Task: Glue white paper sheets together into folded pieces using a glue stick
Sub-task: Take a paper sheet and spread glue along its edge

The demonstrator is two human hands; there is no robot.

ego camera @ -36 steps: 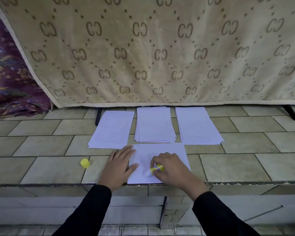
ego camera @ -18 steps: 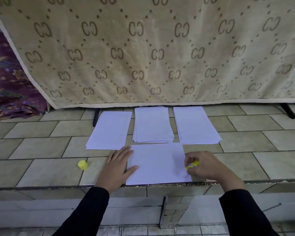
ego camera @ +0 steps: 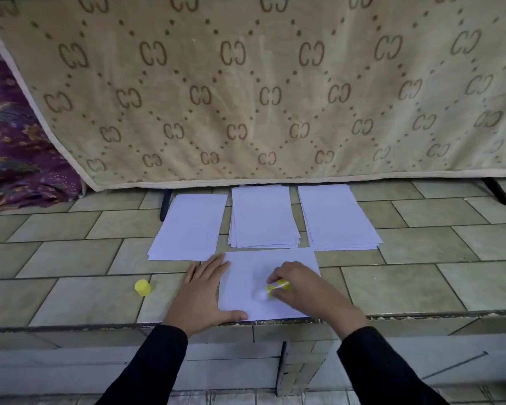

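Note:
A single white sheet (ego camera: 246, 276) lies on the tiled ledge near its front edge. My left hand (ego camera: 202, 293) rests flat on the sheet's left edge, fingers straight, thumb along the bottom. My right hand (ego camera: 301, 285) grips a yellow glue stick (ego camera: 276, 287), its white tip pressed on the middle of the sheet. The glue stick's yellow cap (ego camera: 142, 287) stands on the tiles to the left. Behind the sheet lie three white paper stacks: a left one (ego camera: 189, 226), a middle one (ego camera: 263, 217) and a right one (ego camera: 336, 217).
A beige patterned blanket (ego camera: 246, 89) hangs just behind the paper stacks. Purple cloth (ego camera: 15, 159) lies at the far left. Black metal legs (ego camera: 497, 190) show under the blanket. The tiled ledge (ego camera: 421, 282) drops off at its front edge below my wrists.
My right hand swept the glue stick from the sheet's middle to its right edge and has come back to the middle. The left hand has stayed on the sheet's left edge.

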